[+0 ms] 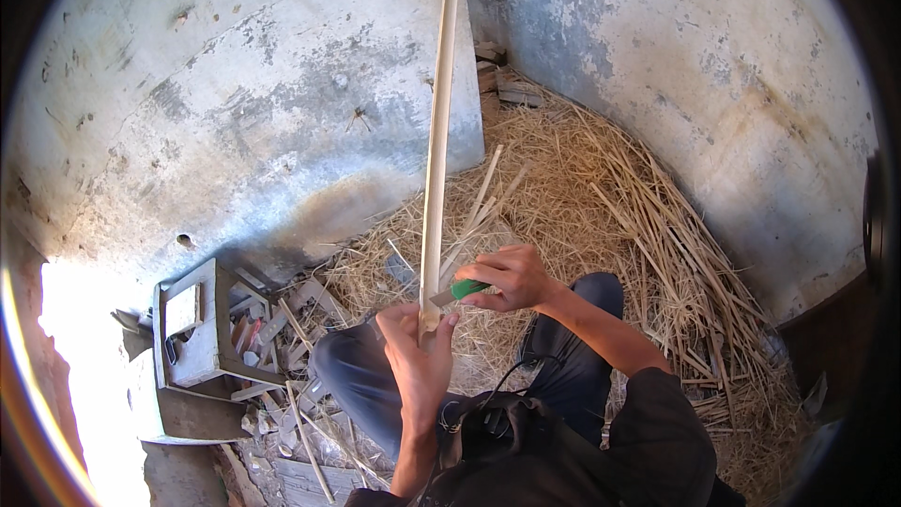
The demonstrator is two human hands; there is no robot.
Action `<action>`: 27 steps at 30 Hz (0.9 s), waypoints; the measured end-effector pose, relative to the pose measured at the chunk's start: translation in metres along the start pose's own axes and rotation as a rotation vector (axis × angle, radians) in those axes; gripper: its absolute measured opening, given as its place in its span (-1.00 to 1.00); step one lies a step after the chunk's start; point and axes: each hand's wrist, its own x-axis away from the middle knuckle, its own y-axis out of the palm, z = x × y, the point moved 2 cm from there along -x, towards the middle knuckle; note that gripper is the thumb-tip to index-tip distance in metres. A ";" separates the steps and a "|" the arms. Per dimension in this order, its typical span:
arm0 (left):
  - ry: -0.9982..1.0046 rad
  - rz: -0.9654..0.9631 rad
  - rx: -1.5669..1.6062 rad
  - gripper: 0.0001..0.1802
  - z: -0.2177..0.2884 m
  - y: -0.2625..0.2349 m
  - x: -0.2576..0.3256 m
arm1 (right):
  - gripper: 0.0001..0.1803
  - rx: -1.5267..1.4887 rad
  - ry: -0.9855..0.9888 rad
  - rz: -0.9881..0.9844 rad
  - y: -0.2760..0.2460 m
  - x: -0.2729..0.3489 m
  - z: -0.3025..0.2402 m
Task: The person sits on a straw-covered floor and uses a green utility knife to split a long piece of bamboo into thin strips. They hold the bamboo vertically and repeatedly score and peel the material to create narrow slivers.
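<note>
A long split bamboo strip (436, 145) stands nearly upright in front of me, its pale hollow inner face showing. My left hand (413, 343) is closed round its lower end, the thumb on the right side. In my right hand (507, 280) is a knife with a green handle (467, 289), gripped in curled fingers. The short blade (441, 299) points left and meets the strip just above my left hand. How deep the edge sits in the bamboo I cannot tell.
Straw-like shavings (554, 169) cover the floor ahead, and a pile of thin bamboo strips (671, 253) lies along the right wall. A worn wooden box (192, 361) with odds and ends stands at the left. Stained walls (282, 84) close in the corner. My bent knees (352, 371) flank the work.
</note>
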 end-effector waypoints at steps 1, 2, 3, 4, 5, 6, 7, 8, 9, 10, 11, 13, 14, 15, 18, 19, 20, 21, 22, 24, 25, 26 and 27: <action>-0.001 0.004 0.002 -0.46 -0.001 0.000 0.001 | -0.55 0.001 0.006 0.000 0.000 0.000 0.000; 0.000 0.004 -0.006 -0.46 -0.003 0.000 0.001 | -0.55 0.002 0.014 0.000 0.000 0.000 0.000; 0.002 0.005 -0.014 -0.46 -0.004 -0.001 0.002 | -0.54 0.003 0.022 0.000 -0.001 0.000 0.000; 0.003 0.005 -0.022 -0.47 -0.005 -0.001 0.002 | -0.54 0.011 0.022 -0.004 -0.001 0.001 0.000; 0.007 0.009 -0.019 -0.47 -0.005 -0.001 0.002 | -0.54 0.019 0.023 -0.008 -0.001 0.001 0.000; 0.010 0.013 -0.016 -0.47 -0.005 -0.001 0.003 | -0.54 0.027 0.023 -0.012 -0.001 0.001 0.001; 0.014 0.017 -0.013 -0.47 -0.005 -0.001 0.003 | -0.54 0.031 0.020 -0.010 0.000 0.002 0.001; 0.013 0.016 -0.009 -0.47 -0.005 -0.001 0.003 | -0.54 0.035 0.017 -0.007 0.000 0.002 0.001; 0.013 0.016 -0.005 -0.47 -0.005 -0.001 0.003 | -0.54 0.039 0.013 -0.004 0.000 0.002 0.001; 0.012 0.015 -0.001 -0.47 -0.005 -0.002 0.003 | -0.54 0.034 0.022 -0.003 -0.001 0.002 0.001; 0.011 0.014 0.001 -0.47 -0.006 -0.002 0.003 | -0.54 0.028 0.030 -0.002 -0.001 0.001 0.002; 0.010 0.012 0.004 -0.47 -0.009 -0.002 0.004 | -0.55 0.029 0.039 -0.001 -0.002 0.001 0.002; 0.004 0.010 0.001 -0.47 -0.009 -0.003 0.004 | -0.55 0.035 0.038 -0.001 -0.002 0.001 0.002; -0.001 0.008 -0.002 -0.47 -0.009 -0.003 0.004 | -0.55 0.042 0.038 -0.001 -0.002 0.001 0.002; -0.003 0.002 -0.030 -0.47 -0.008 -0.004 0.005 | -0.57 0.025 0.067 0.029 0.000 0.001 0.007; -0.001 0.000 -0.042 -0.47 -0.007 -0.005 0.005 | -0.57 0.029 0.063 0.029 -0.001 0.001 0.007; 0.000 0.007 -0.035 -0.47 -0.008 -0.005 0.006 | -0.58 0.033 0.057 0.029 -0.002 0.000 0.006; 0.002 0.013 -0.028 -0.47 -0.009 -0.005 0.006 | -0.58 0.037 0.052 0.030 -0.002 -0.002 0.005; 0.004 0.019 -0.021 -0.47 -0.009 -0.005 0.006 | -0.58 0.037 0.055 0.026 -0.002 -0.002 0.005; 0.019 0.009 -0.052 -0.47 -0.009 -0.007 0.007 | -0.59 0.040 0.062 0.018 -0.002 -0.002 0.006; 0.027 0.004 -0.068 -0.47 -0.009 -0.008 0.008 | -0.60 0.033 0.066 0.019 -0.002 -0.001 0.006; 0.016 0.002 -0.062 -0.47 -0.010 -0.008 0.009 | -0.60 0.026 0.072 0.020 -0.001 -0.001 0.007; 0.005 -0.001 -0.055 -0.48 -0.011 -0.009 0.009 | -0.61 0.018 0.077 0.022 -0.001 -0.001 0.007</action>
